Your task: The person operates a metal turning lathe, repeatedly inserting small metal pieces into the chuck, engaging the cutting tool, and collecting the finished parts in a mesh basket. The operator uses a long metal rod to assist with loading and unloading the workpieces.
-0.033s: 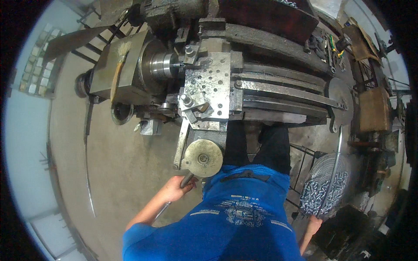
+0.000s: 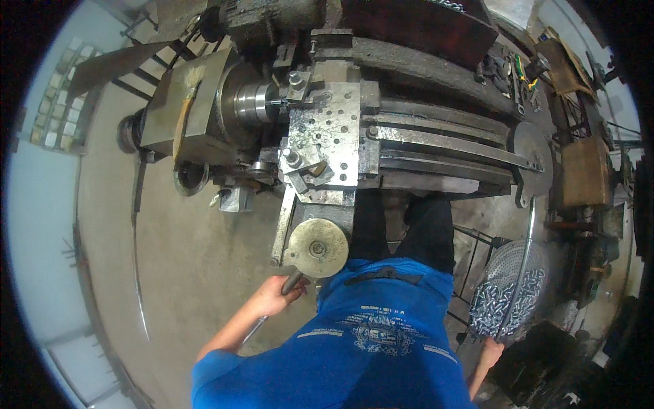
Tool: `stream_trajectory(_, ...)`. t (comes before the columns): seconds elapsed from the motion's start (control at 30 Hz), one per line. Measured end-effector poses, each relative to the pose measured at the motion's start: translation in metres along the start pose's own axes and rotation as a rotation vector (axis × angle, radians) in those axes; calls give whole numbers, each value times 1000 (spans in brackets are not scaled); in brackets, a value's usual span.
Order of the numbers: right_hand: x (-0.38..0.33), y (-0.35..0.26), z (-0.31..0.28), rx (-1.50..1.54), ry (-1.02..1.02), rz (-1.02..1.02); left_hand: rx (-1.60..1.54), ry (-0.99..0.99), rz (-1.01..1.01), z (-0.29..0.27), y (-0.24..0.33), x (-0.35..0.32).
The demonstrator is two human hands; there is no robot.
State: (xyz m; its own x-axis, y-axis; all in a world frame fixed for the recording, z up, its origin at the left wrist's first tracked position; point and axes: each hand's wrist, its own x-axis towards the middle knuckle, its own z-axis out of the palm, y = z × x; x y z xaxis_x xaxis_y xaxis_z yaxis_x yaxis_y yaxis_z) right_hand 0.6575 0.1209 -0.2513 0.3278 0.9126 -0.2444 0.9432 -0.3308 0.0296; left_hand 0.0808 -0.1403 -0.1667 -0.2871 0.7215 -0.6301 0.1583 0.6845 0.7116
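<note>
My left hand (image 2: 278, 294) is closed around a dark crank handle (image 2: 291, 281) beside a round brass-coloured handwheel disc (image 2: 318, 247). At the lower right my right hand (image 2: 489, 353) grips the lower end of a long steel lever (image 2: 524, 267), which runs up to a round plate (image 2: 531, 160) on the machine's right end. Ahead of me is a lathe-like machine. Its drilled steel tool plate (image 2: 327, 133) carries two clamped tool blocks. Close to the upper block (image 2: 298, 85) is a shiny round chuck (image 2: 253, 102), with a small thin part between them that I cannot make out.
Beneath the lever, a perforated basket (image 2: 511, 262) holds many small metal pieces (image 2: 504, 307). A wooden-handled brush (image 2: 182, 123) lies on the headstock (image 2: 163, 112). Wrenches and pliers (image 2: 524, 85) lie at the back right. A dark red tray (image 2: 422, 31) stands behind the machine.
</note>
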Motion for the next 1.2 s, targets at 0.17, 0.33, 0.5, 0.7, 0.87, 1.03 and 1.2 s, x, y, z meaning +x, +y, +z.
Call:
stream_trajectory(0.17, -1, 12, 17, 85, 37, -61, -3, 14, -2, -2, 0, -1)
stream_trajectory(0.33, -22, -2, 23, 70, -29, -55, -20, 15, -15, 0, 2, -2)
stream_trajectory(0.5, 0, -49, 4, 163, 71, -161, -62, -7, -70, 0, 5, -1)
stream_trajectory(0.7, 67, -186, -26, 311, 403, -423, -4, 78, -54, 3, 0, -1)
stream_trajectory(0.87, 153, -211, -52, 16, 350, -393, 81, 157, -89, 5, 9, -6)
stream_trajectory(1.03, 303, -178, -68, -195, 567, -644, 128, 113, -82, 1, -6, -5)
stream_trajectory(1.2, 382, -246, -124, -343, 559, -608, 266, 99, -44, -1, -14, -4)
